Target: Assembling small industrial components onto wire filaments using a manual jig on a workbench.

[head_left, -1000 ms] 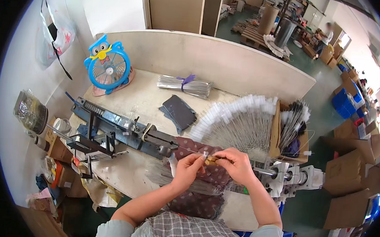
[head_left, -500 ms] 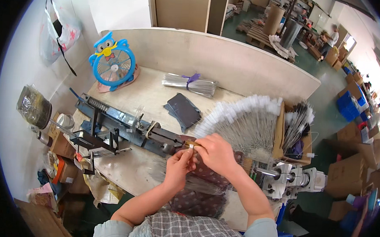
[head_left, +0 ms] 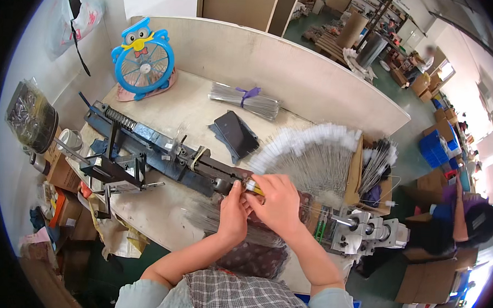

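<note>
1. Shirt is a pale blue-grey, looks plain, just the one colour wherever it shows.
2. Short sleeves: left sleeve and right sleeve both match the shirt, kinda loose, and end above the elbow.
3. Over the front there's a plaid apron, dark and whitish-grey checks, pretty busy pattern.
4. Tiny reddish mark near the apron's top edge, too small to make out.
5. Forearms are bare, and so are the hands.
</note>
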The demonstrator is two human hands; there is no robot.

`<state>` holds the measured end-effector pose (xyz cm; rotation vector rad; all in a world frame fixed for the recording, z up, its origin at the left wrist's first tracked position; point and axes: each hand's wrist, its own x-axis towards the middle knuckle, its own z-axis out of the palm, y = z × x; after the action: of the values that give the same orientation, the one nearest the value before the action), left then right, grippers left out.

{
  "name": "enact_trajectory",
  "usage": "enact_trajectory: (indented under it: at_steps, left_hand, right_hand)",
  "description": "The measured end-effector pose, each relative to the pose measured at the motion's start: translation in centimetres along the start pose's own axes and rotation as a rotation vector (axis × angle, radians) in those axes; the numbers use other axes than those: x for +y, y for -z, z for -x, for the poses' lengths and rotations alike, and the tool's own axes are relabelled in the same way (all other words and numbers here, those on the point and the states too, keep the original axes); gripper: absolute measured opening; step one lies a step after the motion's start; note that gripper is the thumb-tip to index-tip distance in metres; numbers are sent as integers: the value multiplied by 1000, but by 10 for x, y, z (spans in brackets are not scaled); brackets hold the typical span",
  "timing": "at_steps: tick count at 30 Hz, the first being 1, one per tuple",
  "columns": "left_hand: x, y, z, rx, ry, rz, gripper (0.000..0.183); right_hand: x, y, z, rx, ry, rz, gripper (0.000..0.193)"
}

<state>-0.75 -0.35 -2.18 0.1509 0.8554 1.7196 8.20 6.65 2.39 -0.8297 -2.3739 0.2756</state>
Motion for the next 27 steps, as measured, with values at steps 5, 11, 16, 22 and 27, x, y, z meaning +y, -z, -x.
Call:
enact_trajectory:
  at_steps: [5, 11, 16, 22, 27]
  left_hand:
    - [2, -5, 4, 15, -32, 20, 32]
    - [3, -8, 7, 2, -53, 61, 27]
    - [-1, -11, 3, 58, -65, 17, 18]
    - [-4, -9, 3, 50, -102, 9, 11]
    - [-5, -1, 0, 30, -89, 21, 13]
  right_hand:
    - [0, -2, 1, 110, 17, 40, 31]
    - [5, 4, 6, 169, 73, -27, 27]
    - [15, 3, 10, 148, 86, -22, 24]
    - [23, 15, 14, 137, 103, -39, 23]
    - [13, 12, 9, 120, 126, -68, 27]
